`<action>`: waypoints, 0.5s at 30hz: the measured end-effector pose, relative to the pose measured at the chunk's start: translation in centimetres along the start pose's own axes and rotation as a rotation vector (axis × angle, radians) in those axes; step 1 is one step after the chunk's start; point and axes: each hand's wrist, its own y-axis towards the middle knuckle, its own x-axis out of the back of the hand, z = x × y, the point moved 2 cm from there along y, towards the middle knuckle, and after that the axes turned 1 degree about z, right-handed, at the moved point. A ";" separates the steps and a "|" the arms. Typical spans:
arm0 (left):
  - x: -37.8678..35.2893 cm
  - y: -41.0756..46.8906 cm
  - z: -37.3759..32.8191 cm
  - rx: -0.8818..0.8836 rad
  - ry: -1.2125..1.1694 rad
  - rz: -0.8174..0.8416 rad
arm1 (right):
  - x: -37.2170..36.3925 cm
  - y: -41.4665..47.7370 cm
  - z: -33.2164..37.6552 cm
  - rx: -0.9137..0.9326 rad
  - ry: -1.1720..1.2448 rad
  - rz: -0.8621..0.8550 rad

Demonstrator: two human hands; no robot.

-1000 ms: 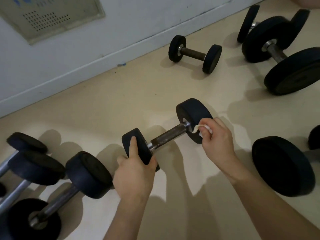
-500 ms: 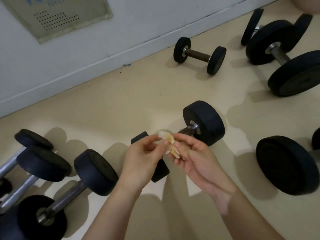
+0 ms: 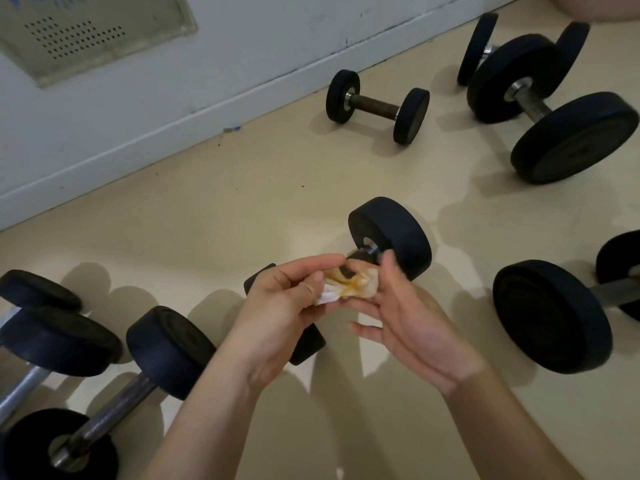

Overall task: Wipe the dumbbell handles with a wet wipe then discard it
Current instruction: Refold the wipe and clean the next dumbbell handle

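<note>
A crumpled wet wipe (image 3: 349, 285), white with rusty orange-brown stains, is held between both hands above the floor. My left hand (image 3: 280, 306) pinches its left side with thumb and fingers. My right hand (image 3: 405, 317) holds its right side, palm turned up, fingers partly straight. Below and behind the hands lies a black dumbbell (image 3: 391, 237) on the beige floor; its handle and near weight are mostly hidden by my hands.
Several other black dumbbells lie around: a small one (image 3: 377, 107) near the white wall, a large one (image 3: 554, 109) at the far right, another (image 3: 550, 315) at the right, and three at the lower left (image 3: 169, 351). A vent panel (image 3: 93, 32) is on the wall.
My left hand let go of the dumbbell's near weight and came up to the wipe. My right hand lifted the wipe off the handle; both hands now spread it, showing the stains.
</note>
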 end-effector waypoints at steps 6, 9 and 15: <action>0.7 -0.1 -0.1 -0.032 0.023 -0.145 | -0.6 1.1 -0.2 0.174 0.006 -0.126; 0.8 0.0 0.4 -0.043 0.070 -0.241 | -0.3 0.6 -0.4 0.233 0.007 -0.252; 0.8 -0.4 0.6 0.026 0.172 -0.148 | 0.7 0.6 0.5 0.275 -0.192 -0.418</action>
